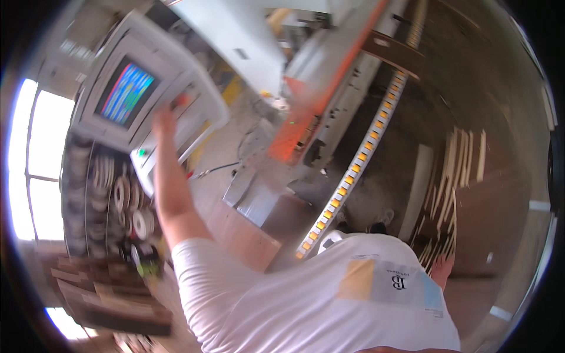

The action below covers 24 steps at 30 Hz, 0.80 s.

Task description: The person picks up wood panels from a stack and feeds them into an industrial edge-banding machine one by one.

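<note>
My left arm stretches to the control cabinet at the far left. My left hand [165, 122], smeared by motion, is at the control panel [187, 120], just right of the lit screen [128, 91] and close to a red knob or button [181, 100]. Its fingers do not show clearly. Low on the right, my right hand [442, 269] is beside my white shirt, at the edge of a brown board [488, 229]. Whether it grips the board or only touches it, I cannot tell.
A roller rail [355, 169] with yellow wheels runs diagonally past me, beside a machine with an orange edge [288, 138]. A brown panel [393, 54] lies across the rail's far end. Thin strips [453, 170] stack at right; rolls of edging [120, 197] fill shelves at left.
</note>
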Motion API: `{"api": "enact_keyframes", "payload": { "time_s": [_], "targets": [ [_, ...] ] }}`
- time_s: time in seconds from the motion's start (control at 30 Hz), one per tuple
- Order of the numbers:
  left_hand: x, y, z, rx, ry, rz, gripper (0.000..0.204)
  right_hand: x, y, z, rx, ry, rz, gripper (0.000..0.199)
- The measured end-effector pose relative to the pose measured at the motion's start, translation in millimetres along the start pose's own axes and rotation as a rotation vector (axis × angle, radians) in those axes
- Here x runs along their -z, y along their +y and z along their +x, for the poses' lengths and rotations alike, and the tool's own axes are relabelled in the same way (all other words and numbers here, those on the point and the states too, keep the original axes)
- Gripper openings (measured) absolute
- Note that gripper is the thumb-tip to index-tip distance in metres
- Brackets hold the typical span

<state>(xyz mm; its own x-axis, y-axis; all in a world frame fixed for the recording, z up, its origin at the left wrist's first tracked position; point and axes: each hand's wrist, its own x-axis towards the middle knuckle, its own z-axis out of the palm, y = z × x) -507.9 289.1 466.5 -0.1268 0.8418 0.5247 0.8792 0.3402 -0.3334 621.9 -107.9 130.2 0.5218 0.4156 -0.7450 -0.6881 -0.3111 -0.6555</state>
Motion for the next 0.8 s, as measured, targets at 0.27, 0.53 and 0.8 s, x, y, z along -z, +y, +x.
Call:
{"api": "enact_keyframes", "payload": {
  "time_s": [0.27, 0.53, 0.8],
  "targets": [
    [-8.3, -41.7, 20.7, -0.127, 0.127, 0.145, 0.039, -2.5, 52.0, -71.2, -0.033, 0.227, -0.150, 0.047],
    [162.0, 247.5, -49.0, 0.142, 0.003, -1.205, 0.030, 30.5, 88.2, -84.4, -0.050, 0.212, -0.151, 0.041],
    [235.6, 564.0, -228.9, -0.341, -0.925, -1.335, 0.022, -6.7, 46.8, -73.8, 0.095, 0.150, -0.198, 0.037]
  ]
}}
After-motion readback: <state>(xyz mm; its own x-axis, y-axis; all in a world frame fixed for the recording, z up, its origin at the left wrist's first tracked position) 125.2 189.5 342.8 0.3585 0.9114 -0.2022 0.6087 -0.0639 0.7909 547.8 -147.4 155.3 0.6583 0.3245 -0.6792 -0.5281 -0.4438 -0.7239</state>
